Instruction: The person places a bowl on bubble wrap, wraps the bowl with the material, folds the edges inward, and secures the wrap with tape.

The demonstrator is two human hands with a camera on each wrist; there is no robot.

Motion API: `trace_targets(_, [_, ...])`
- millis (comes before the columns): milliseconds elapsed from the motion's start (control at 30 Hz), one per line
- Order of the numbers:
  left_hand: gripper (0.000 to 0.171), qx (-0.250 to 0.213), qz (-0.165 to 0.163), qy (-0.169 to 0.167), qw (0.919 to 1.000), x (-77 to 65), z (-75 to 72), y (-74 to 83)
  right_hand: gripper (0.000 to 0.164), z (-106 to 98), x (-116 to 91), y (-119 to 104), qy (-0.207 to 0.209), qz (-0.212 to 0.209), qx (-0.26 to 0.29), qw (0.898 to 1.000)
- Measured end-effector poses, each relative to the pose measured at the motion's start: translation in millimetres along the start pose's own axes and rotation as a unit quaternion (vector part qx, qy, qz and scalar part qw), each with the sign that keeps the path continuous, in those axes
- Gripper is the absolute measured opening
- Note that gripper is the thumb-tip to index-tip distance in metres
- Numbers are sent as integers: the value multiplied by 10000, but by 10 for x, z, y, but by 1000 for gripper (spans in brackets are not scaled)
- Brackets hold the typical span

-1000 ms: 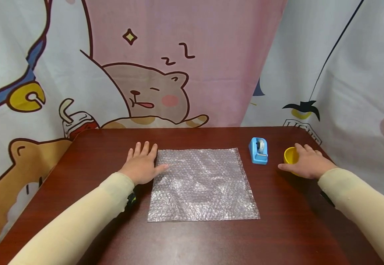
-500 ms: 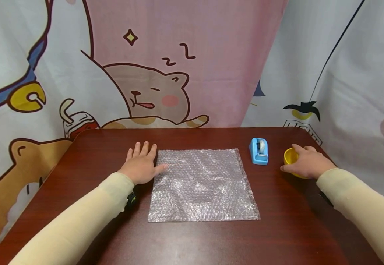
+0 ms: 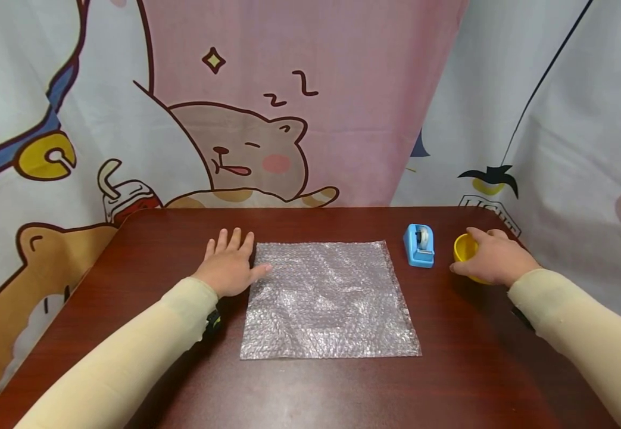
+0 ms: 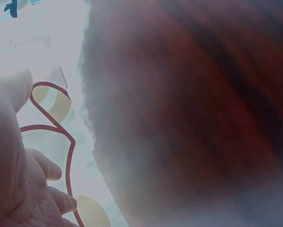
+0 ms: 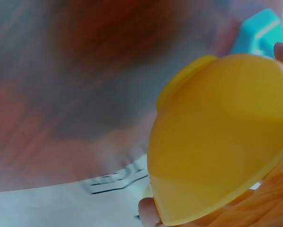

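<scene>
My right hand (image 3: 495, 259) grips a small yellow bowl (image 3: 464, 247) at the right side of the table, thumb on the near side and fingers at the far rim. The right wrist view shows the rounded outside of the bowl (image 5: 221, 132) and its foot ring, with a fingertip at the rim. On the left, my left hand (image 3: 227, 271) lies palm down with its fingers spread and its thumb over the left edge of a sheet of bubble wrap (image 3: 331, 298). The sheet lies flat in the middle of the table.
Between the bubble wrap and the bowl stands a light blue tape dispenser (image 3: 420, 247) with a roll in it. The dark red-brown table (image 3: 299, 393) ends at the back against a cartoon-printed curtain (image 3: 364, 119).
My right hand has closed its fingers on the bowl, and the bowl has shifted slightly left and up in the view. The left hand and the bubble wrap have kept their places.
</scene>
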State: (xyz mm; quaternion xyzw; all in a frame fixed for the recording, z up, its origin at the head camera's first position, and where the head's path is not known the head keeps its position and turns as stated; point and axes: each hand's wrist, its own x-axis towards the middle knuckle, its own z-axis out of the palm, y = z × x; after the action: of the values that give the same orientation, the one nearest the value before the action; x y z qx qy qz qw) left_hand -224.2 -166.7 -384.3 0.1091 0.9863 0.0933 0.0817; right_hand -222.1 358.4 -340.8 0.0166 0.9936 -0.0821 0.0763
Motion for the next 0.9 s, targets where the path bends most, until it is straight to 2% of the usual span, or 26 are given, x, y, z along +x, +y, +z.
trace_targets(400, [96,-28,-49,-31,10000,-1,-8,9,112,-15,-97,-775,-25,-640,-55,9979])
trace_targets(600, [97,-1,-52,-10,10000,6,6,-4,104,53,-173,-1186,75,-1118,-158,9936])
trace_targets(900, [96,32,-53,-24,10000,5,-3,7,101,182,-217,-1657,33,-1475,-118,9890])
